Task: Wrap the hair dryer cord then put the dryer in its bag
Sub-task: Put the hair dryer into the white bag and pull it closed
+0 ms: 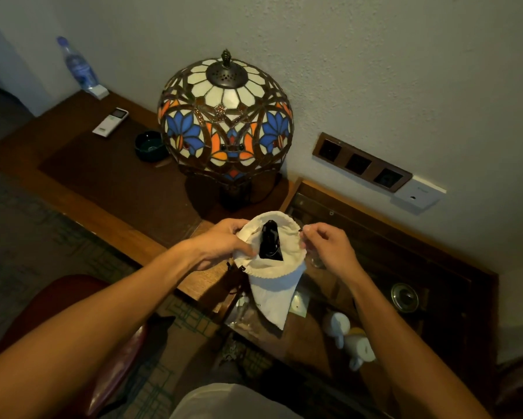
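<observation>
1. The left hand point(224, 241) is closed on the near-left rim of the white bag point(273, 279), fingers curled over the gathered cloth and holding the mouth apart.
2. The right hand point(323, 244) pinches the far-right edge of the mouth between thumb and fingertips, where a dark drawstring end shows; whether it has the string itself or only the hem, I cannot tell.
3. Between the two hands the bag hangs in the air, its pointed bottom drooping toward the person, above the edge of the wooden desk point(109, 176).
4. The hair dryer point(270, 243) sits inside the open mouth, a glossy black shape mostly sunk below the rim with only its upper part showing. No cord trails outside the bag, so the wrapping looks finished.
5. I judge the step in hand to be the last one: settling the dryer down and closing the bag. The next move likely calls for letting the dryer drop fully below the hem, then pulling the drawstring ends apart while the cloth gathers evenly.
6. Further out, a stained-glass lamp point(225, 122) stands on the desk just behind the bag, close enough to mind when the hands spread.
</observation>
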